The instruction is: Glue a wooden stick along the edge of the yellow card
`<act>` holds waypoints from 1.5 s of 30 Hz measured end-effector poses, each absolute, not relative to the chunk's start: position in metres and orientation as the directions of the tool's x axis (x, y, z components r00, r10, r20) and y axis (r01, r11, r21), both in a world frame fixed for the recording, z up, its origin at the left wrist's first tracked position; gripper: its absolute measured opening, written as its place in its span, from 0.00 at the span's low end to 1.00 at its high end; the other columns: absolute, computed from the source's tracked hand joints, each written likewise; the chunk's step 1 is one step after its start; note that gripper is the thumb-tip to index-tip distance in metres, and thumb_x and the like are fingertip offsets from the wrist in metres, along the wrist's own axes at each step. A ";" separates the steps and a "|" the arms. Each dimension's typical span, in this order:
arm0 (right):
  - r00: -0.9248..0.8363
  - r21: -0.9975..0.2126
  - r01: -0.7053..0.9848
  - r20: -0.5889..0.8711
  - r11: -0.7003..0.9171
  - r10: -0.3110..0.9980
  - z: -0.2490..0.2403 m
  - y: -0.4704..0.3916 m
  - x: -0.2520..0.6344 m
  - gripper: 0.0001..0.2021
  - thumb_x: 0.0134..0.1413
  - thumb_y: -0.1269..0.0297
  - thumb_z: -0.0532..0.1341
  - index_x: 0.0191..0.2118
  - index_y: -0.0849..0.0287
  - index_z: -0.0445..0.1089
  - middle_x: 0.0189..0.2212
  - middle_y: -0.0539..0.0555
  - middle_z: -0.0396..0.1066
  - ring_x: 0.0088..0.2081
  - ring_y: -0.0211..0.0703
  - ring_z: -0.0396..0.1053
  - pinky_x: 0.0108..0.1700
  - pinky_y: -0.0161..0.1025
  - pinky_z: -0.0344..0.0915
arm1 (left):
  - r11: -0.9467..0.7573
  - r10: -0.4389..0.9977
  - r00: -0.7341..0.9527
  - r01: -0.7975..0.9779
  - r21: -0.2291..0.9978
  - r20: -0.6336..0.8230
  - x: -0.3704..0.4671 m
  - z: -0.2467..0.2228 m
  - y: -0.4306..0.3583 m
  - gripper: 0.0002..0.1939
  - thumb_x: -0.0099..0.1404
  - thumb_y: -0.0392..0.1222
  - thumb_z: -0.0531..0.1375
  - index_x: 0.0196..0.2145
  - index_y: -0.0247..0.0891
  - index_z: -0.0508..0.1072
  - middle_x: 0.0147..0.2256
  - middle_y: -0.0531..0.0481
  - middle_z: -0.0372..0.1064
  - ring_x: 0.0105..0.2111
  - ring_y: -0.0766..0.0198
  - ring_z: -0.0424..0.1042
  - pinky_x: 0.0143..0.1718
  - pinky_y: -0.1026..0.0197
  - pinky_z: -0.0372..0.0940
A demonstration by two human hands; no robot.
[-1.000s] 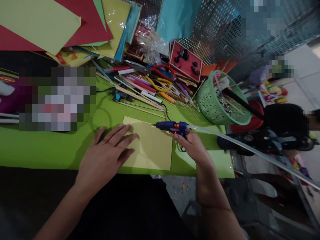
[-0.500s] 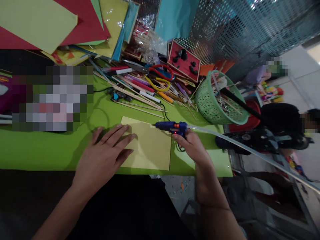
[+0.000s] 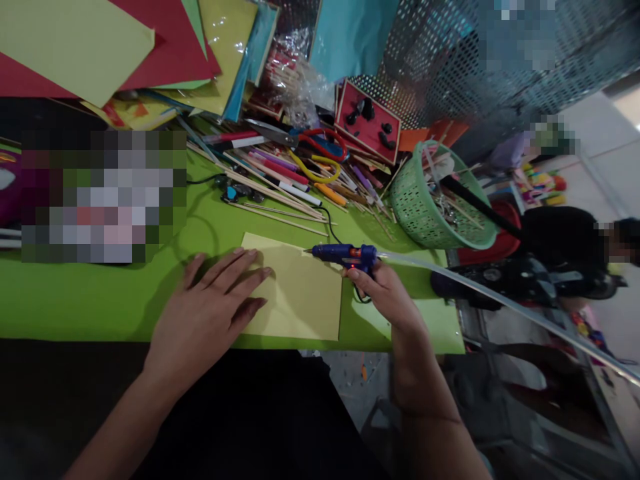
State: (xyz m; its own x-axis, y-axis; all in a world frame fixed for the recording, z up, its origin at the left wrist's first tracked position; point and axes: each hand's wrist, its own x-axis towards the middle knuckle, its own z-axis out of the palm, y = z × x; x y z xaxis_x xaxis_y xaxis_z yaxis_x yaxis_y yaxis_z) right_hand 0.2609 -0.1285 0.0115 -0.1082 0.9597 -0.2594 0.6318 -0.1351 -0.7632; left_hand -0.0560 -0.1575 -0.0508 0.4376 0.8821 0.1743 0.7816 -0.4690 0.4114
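Note:
A pale yellow sheet of paper (image 3: 300, 297) lies on the green tabletop (image 3: 90, 300), close to its front edge. Flat on the sheet's left side rests my left hand (image 3: 210, 300), fingers spread, covering that part of it. My right hand (image 3: 383, 287) is wrapped round the handle of a blue glue gun (image 3: 340, 253). The gun's nozzle points left and sits at the sheet's upper edge; whether it touches the paper I cannot tell. From the gun's back a long clear glue stick (image 3: 480, 287) reaches out to the right. A small red light glows on the gun.
Behind the sheet lie thin wooden sticks (image 3: 275, 193), several markers and scissors (image 3: 320, 157). A green basket (image 3: 425, 200) stands at the right, before a red box lid (image 3: 367, 123) with black pieces. Coloured paper (image 3: 175, 47) is stacked at the back left. Another person is at the far right.
The glue gun and my right hand have shifted very slightly right and down. My left hand and the paper stay where they were.

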 end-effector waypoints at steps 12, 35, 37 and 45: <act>-0.120 -0.681 0.730 -0.217 -0.062 0.969 0.012 -0.129 0.263 0.21 0.65 0.43 0.60 0.40 0.58 0.76 0.23 0.48 0.63 0.25 0.40 0.59 0.28 0.37 0.56 | -0.476 0.879 0.442 0.780 0.406 0.181 -0.056 -0.052 -0.158 0.22 0.78 0.49 0.52 0.65 0.49 0.68 0.71 0.50 0.59 0.70 0.47 0.59 0.71 0.32 0.47; -0.108 -0.652 0.756 -0.202 -0.051 0.973 0.015 -0.131 0.268 0.20 0.64 0.44 0.60 0.33 0.57 0.72 0.23 0.49 0.64 0.27 0.41 0.61 0.31 0.37 0.57 | -0.489 0.872 0.450 0.788 0.375 0.191 -0.056 -0.053 -0.158 0.21 0.79 0.48 0.52 0.66 0.48 0.67 0.71 0.49 0.59 0.70 0.48 0.60 0.71 0.33 0.48; -0.115 -0.666 0.745 -0.192 -0.043 0.975 0.014 -0.129 0.264 0.20 0.64 0.44 0.60 0.34 0.57 0.72 0.24 0.49 0.65 0.27 0.42 0.62 0.31 0.37 0.58 | -0.491 0.871 0.453 0.791 0.365 0.191 -0.056 -0.052 -0.157 0.21 0.79 0.48 0.52 0.66 0.47 0.67 0.71 0.49 0.59 0.70 0.48 0.60 0.72 0.33 0.48; -0.137 -0.647 0.762 -0.170 -0.006 0.976 0.013 -0.129 0.265 0.18 0.66 0.47 0.60 0.42 0.59 0.76 0.30 0.52 0.71 0.33 0.45 0.67 0.34 0.38 0.60 | -0.487 0.873 0.438 0.775 0.402 0.215 -0.056 -0.054 -0.158 0.22 0.78 0.49 0.53 0.65 0.49 0.69 0.70 0.49 0.61 0.69 0.47 0.61 0.72 0.32 0.47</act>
